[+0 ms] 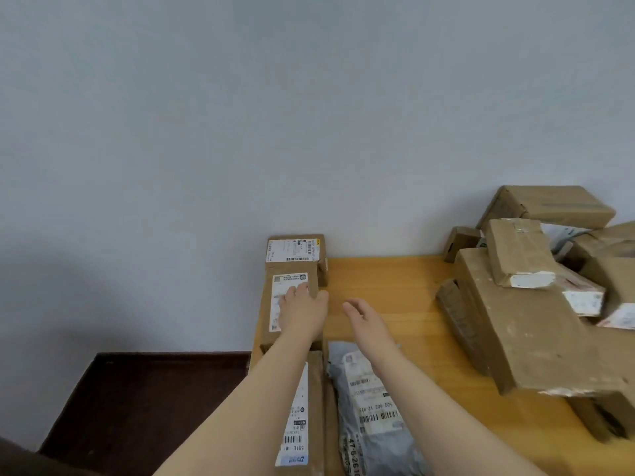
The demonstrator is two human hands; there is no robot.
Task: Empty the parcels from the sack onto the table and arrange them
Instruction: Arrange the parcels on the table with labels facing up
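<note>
Cardboard parcels stand in a row along the left edge of the wooden table (388,280). My left hand (302,312) rests flat on the labelled top of the middle brown box (292,286), fingers straight. Behind it against the wall sits a smaller labelled box (295,250). Another labelled box (309,407) lies nearer to me, partly under my left forearm. My right hand (366,321) hovers open above the bare table, holding nothing. A grey plastic mailer (371,417) lies under my right forearm. The sack is not in view.
A loose heap of brown boxes (529,324) fills the right side of the table, several leaning on each other, up to the wall. Left of the table the floor is dark (137,407). A pale wall stands behind.
</note>
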